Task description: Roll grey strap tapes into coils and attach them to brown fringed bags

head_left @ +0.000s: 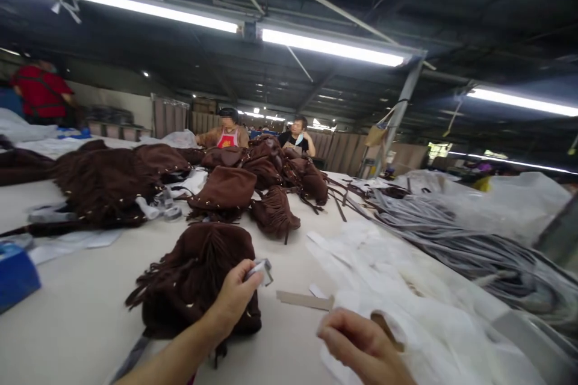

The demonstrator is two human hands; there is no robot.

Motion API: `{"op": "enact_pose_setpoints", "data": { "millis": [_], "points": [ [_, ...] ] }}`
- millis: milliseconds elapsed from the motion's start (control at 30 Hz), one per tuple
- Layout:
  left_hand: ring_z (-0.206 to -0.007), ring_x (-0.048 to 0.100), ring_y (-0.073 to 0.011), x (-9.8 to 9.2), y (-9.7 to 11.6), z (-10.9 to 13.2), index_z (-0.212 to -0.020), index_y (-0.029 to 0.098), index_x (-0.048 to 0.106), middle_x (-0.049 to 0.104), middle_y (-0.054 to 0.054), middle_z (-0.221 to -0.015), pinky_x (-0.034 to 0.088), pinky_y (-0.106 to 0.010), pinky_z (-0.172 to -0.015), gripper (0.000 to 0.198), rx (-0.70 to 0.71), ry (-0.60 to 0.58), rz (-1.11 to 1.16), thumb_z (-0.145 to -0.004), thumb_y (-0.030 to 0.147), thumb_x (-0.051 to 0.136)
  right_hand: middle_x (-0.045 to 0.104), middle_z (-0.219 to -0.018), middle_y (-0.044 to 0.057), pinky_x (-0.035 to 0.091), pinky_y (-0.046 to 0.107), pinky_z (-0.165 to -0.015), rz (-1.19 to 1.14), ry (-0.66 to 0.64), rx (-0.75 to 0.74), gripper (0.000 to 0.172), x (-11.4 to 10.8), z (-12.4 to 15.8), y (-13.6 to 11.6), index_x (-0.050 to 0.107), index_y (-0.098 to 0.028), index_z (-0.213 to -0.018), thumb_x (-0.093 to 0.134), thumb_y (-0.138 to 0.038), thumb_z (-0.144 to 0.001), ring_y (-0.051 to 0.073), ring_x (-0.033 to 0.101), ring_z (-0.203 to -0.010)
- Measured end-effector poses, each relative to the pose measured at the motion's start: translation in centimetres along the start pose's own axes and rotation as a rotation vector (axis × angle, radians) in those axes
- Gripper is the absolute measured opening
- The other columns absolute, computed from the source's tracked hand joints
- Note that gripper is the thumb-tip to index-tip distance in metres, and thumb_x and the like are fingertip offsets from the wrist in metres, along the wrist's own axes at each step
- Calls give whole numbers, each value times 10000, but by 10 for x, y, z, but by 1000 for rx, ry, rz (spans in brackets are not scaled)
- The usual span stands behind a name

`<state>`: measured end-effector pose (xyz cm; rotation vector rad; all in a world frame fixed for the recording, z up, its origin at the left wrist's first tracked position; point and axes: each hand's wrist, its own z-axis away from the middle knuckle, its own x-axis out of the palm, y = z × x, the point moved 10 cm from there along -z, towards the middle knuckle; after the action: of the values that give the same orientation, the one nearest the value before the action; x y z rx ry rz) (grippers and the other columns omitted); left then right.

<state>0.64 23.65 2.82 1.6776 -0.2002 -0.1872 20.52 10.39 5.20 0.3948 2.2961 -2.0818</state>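
My left hand (235, 299) is closed in a pinch on a small grey piece (262, 269), held just over a brown fringed suede bag (198, 277) that lies on the white table (81, 313). My right hand (361, 346) is low at the front with its fingers curled in, and it holds the end of a flat beige strip (304, 299) that points left toward the bag. White plastic sheets (406, 307) lie beside and under the right hand.
More brown fringed bags (226, 189) are heaped across the middle and left of the table. Grey straps (451, 234) pile up at the right. A blue box (15, 274) sits at the left edge. Two people sit at the far end, another stands at far left.
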Motion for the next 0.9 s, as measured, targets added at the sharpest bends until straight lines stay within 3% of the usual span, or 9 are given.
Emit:
{"op": "enact_pose_setpoints", "data": {
  "millis": [67,100,200,367,667,767,900],
  "points": [
    [-512,332,-94,4,0,-1,-670,187,491,380,72,-559,239,-223,-483,318,17,-1,7,-670,483,609,463,-580,-33,342,262,-568,-53,-124,-53,309,55,-24,-17,630,-199,-638,687,-487,-736,140,408,-592],
    [-518,339,-98,4,0,-2,-673,189,492,383,70,-562,245,-225,-490,309,22,-5,15,-669,475,610,449,-587,-37,334,258,-571,-48,-139,-78,298,73,-35,-20,614,-197,-638,672,-467,-751,138,397,-604],
    [-538,352,-106,2,-2,-3,-681,192,491,399,62,-580,262,-227,-509,268,35,-21,43,-681,437,599,421,-591,-44,310,255,-566,9,-112,-108,292,96,-62,-15,573,-191,-631,636,-442,-766,135,376,-612],
    [-566,343,-108,0,-3,-6,-669,188,493,386,60,-599,273,-229,-531,232,48,-30,64,-685,402,583,433,-576,-41,303,265,-573,59,-21,-87,333,92,-78,4,576,-173,-624,614,-480,-748,137,374,-604],
    [-589,330,-112,6,1,-1,-710,190,496,386,55,-636,279,-227,-540,321,6,-116,154,-710,493,603,383,-517,-51,278,265,-526,109,152,-87,394,91,-82,5,504,-197,-551,603,-539,-719,132,345,-547],
    [-603,333,-112,10,7,3,-749,185,512,400,49,-664,287,-227,-556,344,6,-175,162,-729,517,602,399,-524,-48,283,267,-535,107,142,-82,397,91,-81,5,510,-195,-554,606,-537,-730,133,356,-556],
    [-570,318,-107,11,5,4,-714,192,482,382,59,-623,262,-233,-537,347,-26,-185,134,-721,526,576,481,-553,-39,308,264,-550,38,32,-26,332,89,-79,14,584,-175,-662,642,-499,-705,138,403,-568]
  ]
}}
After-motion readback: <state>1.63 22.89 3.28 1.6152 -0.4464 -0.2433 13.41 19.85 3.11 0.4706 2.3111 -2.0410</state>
